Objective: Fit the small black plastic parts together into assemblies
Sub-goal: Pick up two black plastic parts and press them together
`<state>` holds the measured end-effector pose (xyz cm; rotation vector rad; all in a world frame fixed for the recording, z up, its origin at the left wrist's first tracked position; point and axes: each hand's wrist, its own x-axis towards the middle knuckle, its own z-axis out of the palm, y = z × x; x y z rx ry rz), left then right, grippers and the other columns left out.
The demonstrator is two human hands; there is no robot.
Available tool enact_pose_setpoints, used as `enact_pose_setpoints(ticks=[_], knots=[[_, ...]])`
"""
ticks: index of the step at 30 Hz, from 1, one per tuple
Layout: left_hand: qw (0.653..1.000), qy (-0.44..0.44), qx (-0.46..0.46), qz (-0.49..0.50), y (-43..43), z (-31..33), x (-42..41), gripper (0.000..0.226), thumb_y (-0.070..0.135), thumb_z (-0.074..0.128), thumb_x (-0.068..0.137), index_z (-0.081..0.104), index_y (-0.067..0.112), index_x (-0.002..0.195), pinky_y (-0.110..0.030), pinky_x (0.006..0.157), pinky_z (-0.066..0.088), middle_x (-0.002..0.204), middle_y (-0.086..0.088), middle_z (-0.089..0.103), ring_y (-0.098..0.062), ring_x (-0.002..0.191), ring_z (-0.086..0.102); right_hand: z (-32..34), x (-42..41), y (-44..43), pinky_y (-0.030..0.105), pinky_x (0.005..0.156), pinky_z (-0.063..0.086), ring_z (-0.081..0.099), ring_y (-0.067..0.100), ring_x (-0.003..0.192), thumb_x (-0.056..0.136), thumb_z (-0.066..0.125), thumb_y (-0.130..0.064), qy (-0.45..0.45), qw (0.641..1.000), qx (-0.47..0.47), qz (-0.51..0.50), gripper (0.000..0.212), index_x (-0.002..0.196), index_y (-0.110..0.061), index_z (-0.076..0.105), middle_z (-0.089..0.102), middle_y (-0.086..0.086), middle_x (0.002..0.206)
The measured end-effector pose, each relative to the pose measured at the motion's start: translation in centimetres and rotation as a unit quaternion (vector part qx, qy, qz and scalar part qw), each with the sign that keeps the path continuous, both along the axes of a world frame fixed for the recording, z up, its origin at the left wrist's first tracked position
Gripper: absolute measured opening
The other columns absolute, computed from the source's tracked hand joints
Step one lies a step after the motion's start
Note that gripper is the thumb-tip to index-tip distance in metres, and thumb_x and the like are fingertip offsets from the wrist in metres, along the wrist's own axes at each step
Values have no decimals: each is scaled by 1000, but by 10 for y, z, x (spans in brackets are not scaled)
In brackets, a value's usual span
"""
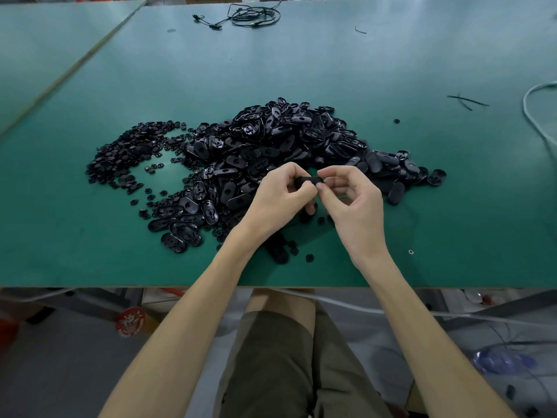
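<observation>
Head view, seated at green table (346,70). My left hand (280,196) and my right hand (354,196) meet above the near middle of it. Between them, one flat black oval plastic part (307,180), raised off the surface. Left thumb and curled fingers pinch its left end; right thumb and forefinger pinch its right end. Whether a second piece sits in it: cannot tell. Big heap of black oval plastic shells (271,143) just beyond my hands. Spread of small round black plastic discs (132,149) to the heap's left. A few loose discs (309,257) near my wrists. Coiled black cable (256,15) at the far edge.
</observation>
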<state>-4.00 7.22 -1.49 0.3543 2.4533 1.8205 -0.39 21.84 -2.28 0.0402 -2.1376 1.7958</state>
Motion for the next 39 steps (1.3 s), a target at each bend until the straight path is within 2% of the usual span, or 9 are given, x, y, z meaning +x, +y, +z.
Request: enact_pose_setpoints(ticks=[5, 9, 12, 19, 23, 28, 33, 37, 39], knots=[[999, 17, 28, -18, -1, 3, 2, 5, 8, 60, 91, 64, 5, 92, -13, 55, 42, 68, 3, 73, -3, 55, 62, 3, 3, 0, 23, 72, 59, 69, 7, 82, 94, 71, -5, 12, 1000, -15, -12, 16, 101, -19, 72, 72, -11, 88], [999, 32, 31, -24, -1, 4, 4, 5, 2, 59, 91, 64, 1, 94, -11, 58, 45, 69, 4, 72, -4, 56, 66, 3, 4, 0, 43, 74, 65, 71, 15, 84, 95, 70, -5, 3, 1000, -5, -10, 13, 101, -17, 72, 72, -9, 87], [998, 57, 15, -7, 0, 2, 4, 6, 1, 61, 90, 67, 4, 92, -17, 63, 50, 72, 4, 73, -5, 65, 69, 4, 4, -2, 50, 81, 61, 70, 18, 87, 96, 70, -6, -1, 1000, 16, -8, 12, 102, -17, 71, 72, -5, 92], [998, 65, 5, 8, -1, 1, 3, 4, 3, 65, 90, 68, 6, 90, -35, 69, 55, 76, 3, 72, -8, 70, 66, 5, 4, -3, 46, 84, 59, 67, 16, 90, 95, 70, -6, 1, 999, 48, -10, 15, 105, -17, 70, 70, -2, 100], [998, 55, 37, -9, 0, 1, 3, 5, 2, 66, 98, 70, 4, 96, -14, 59, 47, 74, 2, 75, -3, 62, 68, 4, 4, -1, 49, 84, 60, 67, 15, 92, 95, 68, -4, -4, 999, 17, -27, 21, 109, -19, 69, 69, -2, 102], [996, 61, 57, -15, -1, 2, 1, 8, 3, 61, 102, 67, -1, 100, -17, 59, 49, 76, -1, 77, -12, 67, 73, 5, 5, -2, 32, 83, 58, 68, 8, 93, 96, 66, -4, -3, 1000, 20, -19, 27, 109, -28, 71, 69, -12, 99], [995, 57, 77, -19, -2, 2, 2, 12, 9, 62, 104, 67, -1, 105, -21, 57, 48, 84, -4, 78, -21, 70, 76, 6, 5, -1, 46, 86, 60, 71, 16, 98, 98, 63, -3, -7, 1000, 14, -19, 26, 109, -24, 75, 73, -7, 106], [995, 41, 88, -19, -1, 1, 1, 17, 13, 60, 105, 66, -1, 111, -26, 60, 48, 90, -5, 79, -20, 76, 77, 8, 6, -2, 38, 83, 61, 73, 16, 96, 99, 62, -2, 8, 999, 0, -39, 26, 103, -22, 79, 73, -5, 108], [996, 40, 82, -21, 0, 1, 1, 18, 14, 58, 106, 66, -1, 113, -26, 62, 49, 92, -5, 79, -19, 80, 77, 8, 6, -1, 40, 84, 61, 73, 14, 95, 99, 62, -2, 8, 998, -16, -55, 27, 101, -22, 80, 73, -7, 106]])
